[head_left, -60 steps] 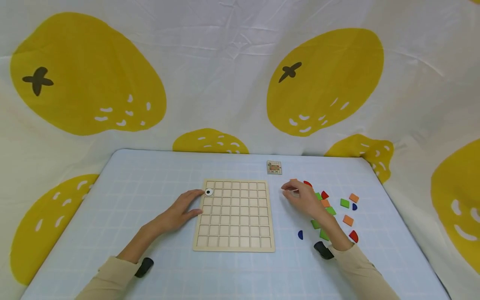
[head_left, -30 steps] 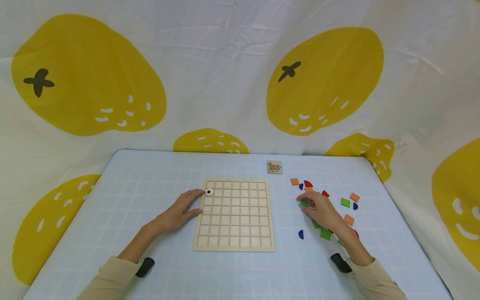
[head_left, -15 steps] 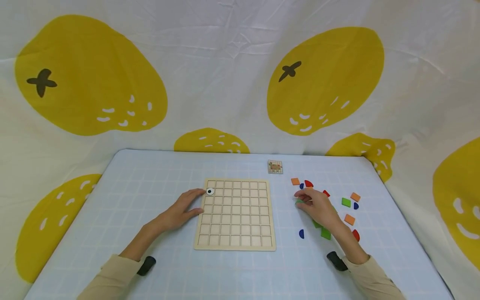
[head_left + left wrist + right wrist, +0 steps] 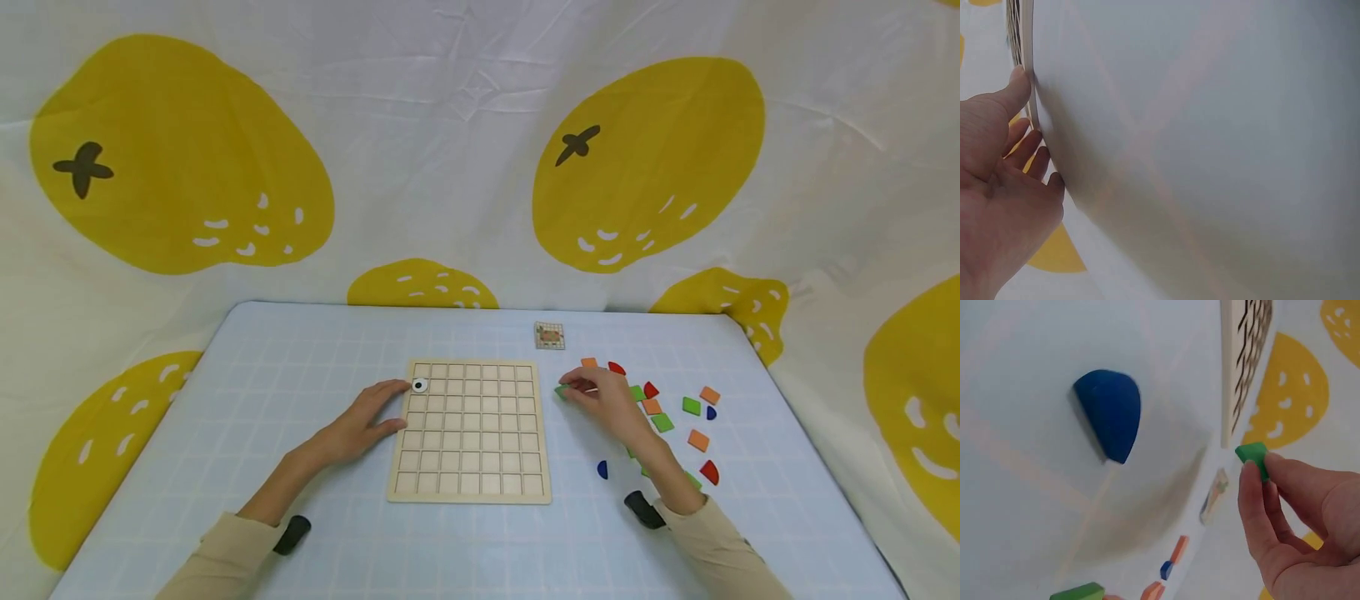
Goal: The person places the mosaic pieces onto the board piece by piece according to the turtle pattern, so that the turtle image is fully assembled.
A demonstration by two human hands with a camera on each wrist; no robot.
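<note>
Between thumb and fingertips my right hand [image 4: 606, 402] pinches a small green tile [image 4: 1254, 454], held just right of the wooden grid board [image 4: 471, 433]. My left hand [image 4: 351, 423] lies at the board's left edge, thumb and forefinger touching its side with the fingers relaxed. In the left wrist view, the thumb and fingertips [image 4: 1020, 81] meet the board's edge. One round white piece with a black dot [image 4: 420, 385] sits near the board's upper left corner; the other squares I see are bare wood.
Loose tiles lie to the right: orange squares [image 4: 698, 441], green ones [image 4: 662, 422], red wedges [image 4: 709, 472] and blue half-rounds [image 4: 602, 470]. A small printed picture card [image 4: 550, 336] lies behind the board. A lemon-patterned cloth [image 4: 435, 167] hangs behind the table.
My right hand went right to the loose tiles, picked up a green tile and has come back left with it toward the board. The left hand has stayed in place.
</note>
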